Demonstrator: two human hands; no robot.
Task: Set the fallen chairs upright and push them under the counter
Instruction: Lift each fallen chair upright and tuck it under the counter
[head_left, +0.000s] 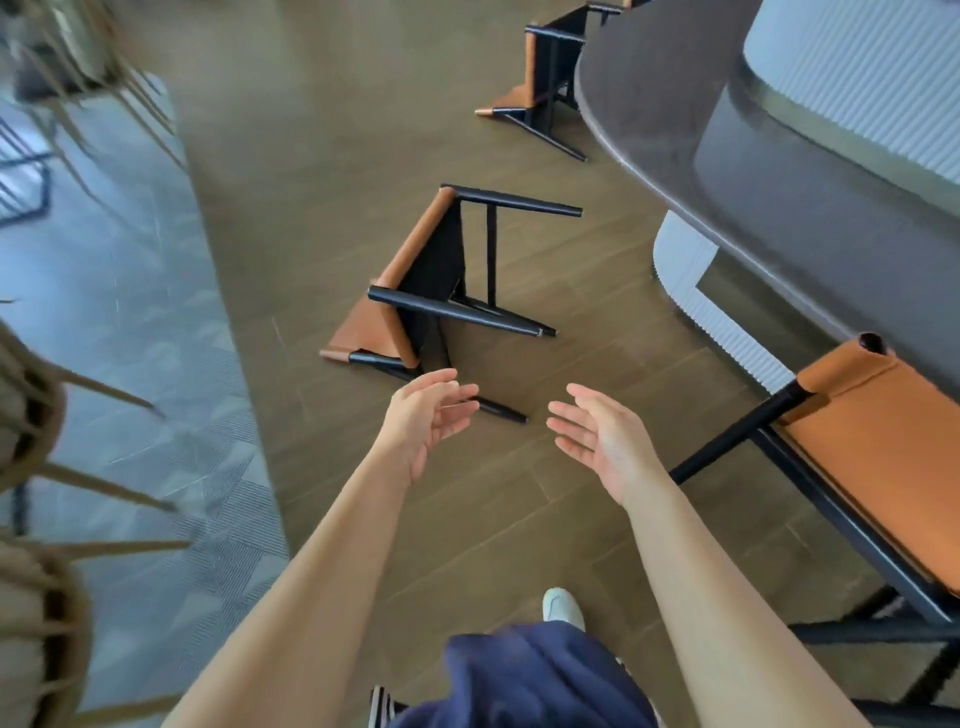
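A chair with an orange seat and black frame (415, 280) lies on its side on the wood floor, legs pointing right toward the counter. A second fallen chair (540, 78) lies farther back beside the counter's curved edge. A third chair (872, 447) stands upright at the right, its seat partly under the dark counter (675, 104). My left hand (431, 415) and my right hand (602, 436) are stretched out in front of me, fingers apart, palms facing each other, holding nothing. Both hover just short of the nearest fallen chair's lower legs.
Wicker chairs with thin tan legs (47, 441) crowd the left edge over a grey patterned carpet (156, 364). The counter's white ribbed base (696, 291) stands right of the fallen chair. My white shoe (563, 605) and blue clothing show below.
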